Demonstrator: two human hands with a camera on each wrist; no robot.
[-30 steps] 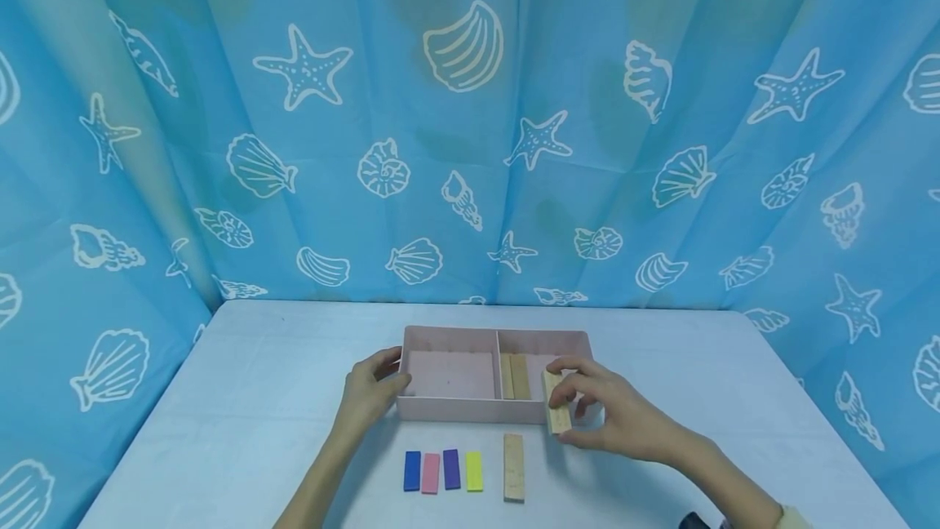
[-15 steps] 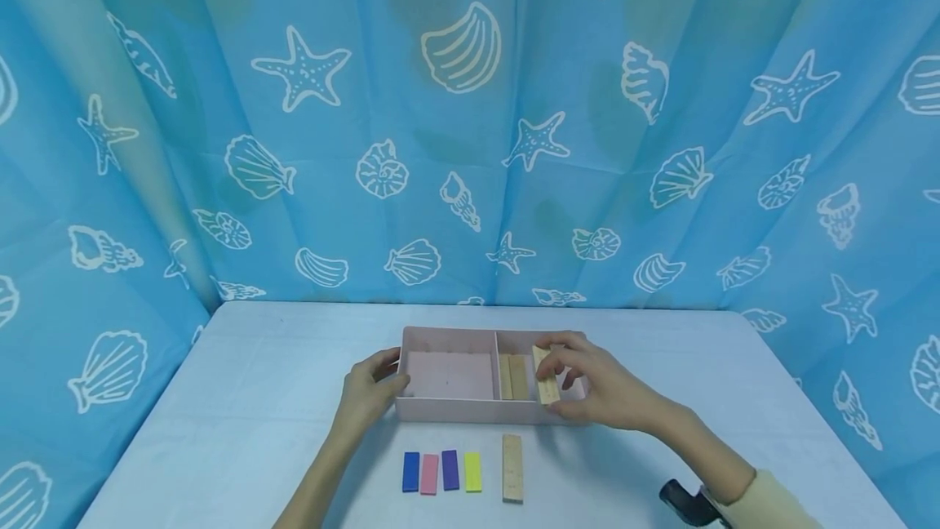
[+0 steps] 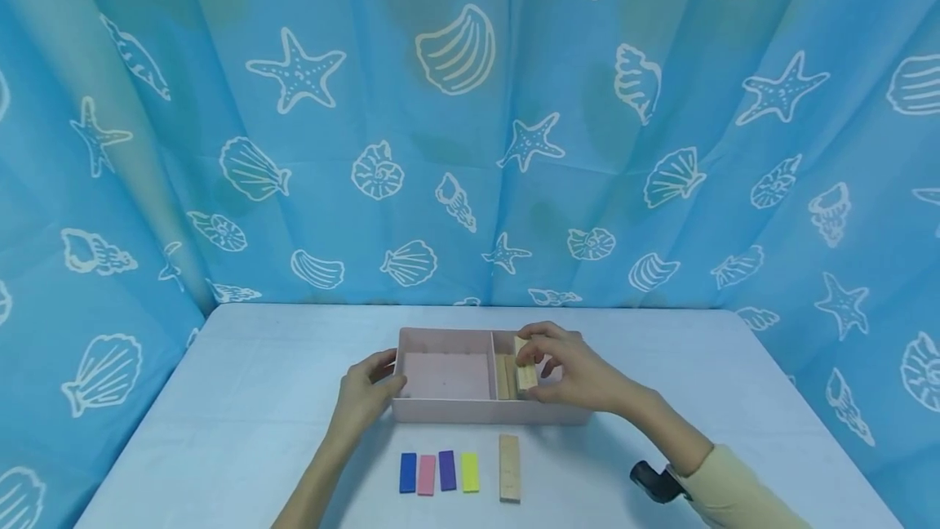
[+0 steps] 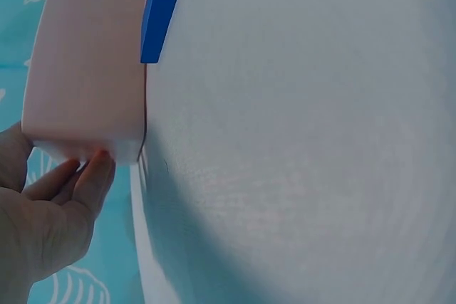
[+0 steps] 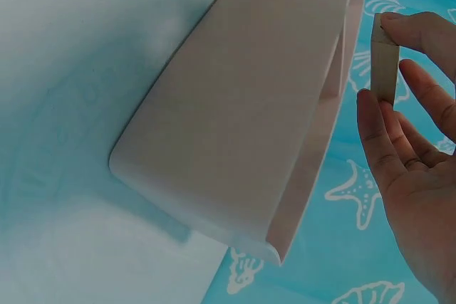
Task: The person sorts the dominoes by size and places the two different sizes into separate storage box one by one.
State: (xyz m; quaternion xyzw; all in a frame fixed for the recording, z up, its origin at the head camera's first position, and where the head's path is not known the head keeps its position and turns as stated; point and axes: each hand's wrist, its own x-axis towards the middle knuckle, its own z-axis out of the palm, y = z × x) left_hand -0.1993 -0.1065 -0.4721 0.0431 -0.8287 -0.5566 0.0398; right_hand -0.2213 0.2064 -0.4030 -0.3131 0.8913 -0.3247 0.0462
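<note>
My right hand [image 3: 576, 370] pinches a wooden block [image 3: 525, 375] between thumb and fingers over the right compartment of the pale pink box [image 3: 448, 411]. In the right wrist view, the same wooden block [image 5: 385, 62] is gripped at its ends, beyond the box wall. Close beside it, two more wooden blocks [image 3: 507, 377] stand along the divider, partly hidden by the hand. My left hand [image 3: 363, 398] holds the box's left end. Its fingertips touch the end wall in the left wrist view, where the left hand [image 4: 60, 218] shows at lower left.
In front of the box lie a blue block [image 3: 408, 473], a pink block [image 3: 426, 475], a purple block [image 3: 447, 470] and a yellow block [image 3: 470, 473]. A longer wooden block [image 3: 509, 468] lies to their right. A shell-patterned blue curtain [image 3: 455, 145] hangs behind the table.
My right hand has carried the wooden block from the box's front edge left and away, in over the right compartment near the two blocks. The left hand stays at the box's end.
</note>
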